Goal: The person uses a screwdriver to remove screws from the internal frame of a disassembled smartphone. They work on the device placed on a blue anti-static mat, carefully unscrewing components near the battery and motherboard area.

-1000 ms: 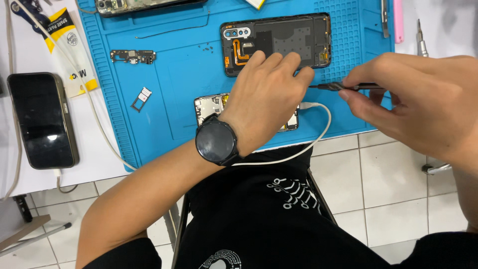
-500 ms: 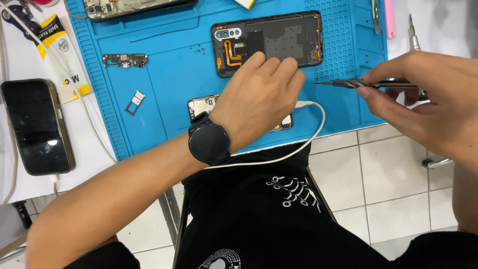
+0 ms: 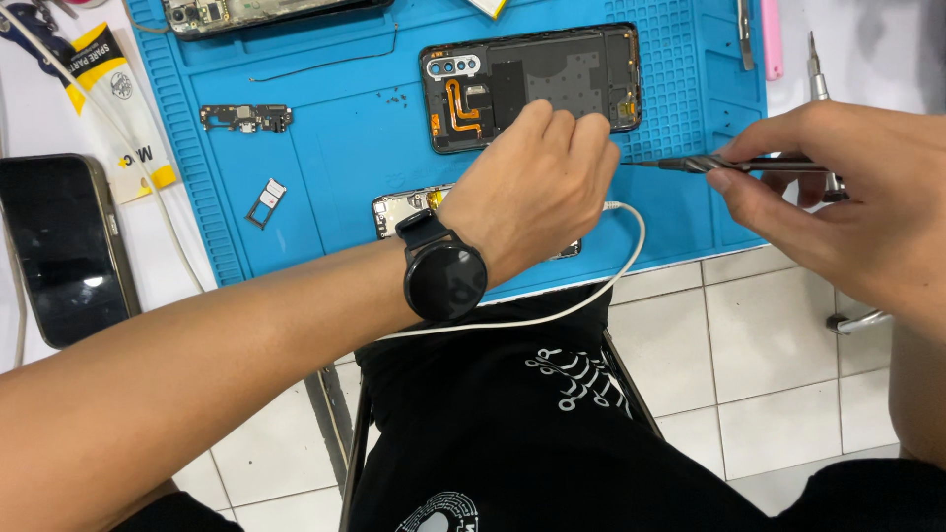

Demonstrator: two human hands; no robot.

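My left hand (image 3: pixel 532 192), with a black round watch (image 3: pixel 443 278) on the wrist, lies palm down over a small circuit board (image 3: pixel 399 210) near the front edge of the blue work mat (image 3: pixel 335 148); its fingers are curled and what they grip is hidden. My right hand (image 3: pixel 838 197) pinches dark metal tweezers (image 3: pixel 690 164) that point left towards my left fingers. An opened black phone back (image 3: pixel 552 84) with an orange flex cable lies just beyond my left hand.
A white cable (image 3: pixel 631 256) loops off the mat's edge. On the mat lie a small board (image 3: pixel 246 117), a card tray (image 3: pixel 264 202) and another opened phone (image 3: pixel 246 12). A dark phone (image 3: pixel 59 246) and a parts packet (image 3: pixel 118 99) lie left. Screwdriver (image 3: pixel 818 69) at right.
The view has shifted slightly. My right hand has brought the tweezers a little to the left, nearer my left fingers. My left hand stays on the board.
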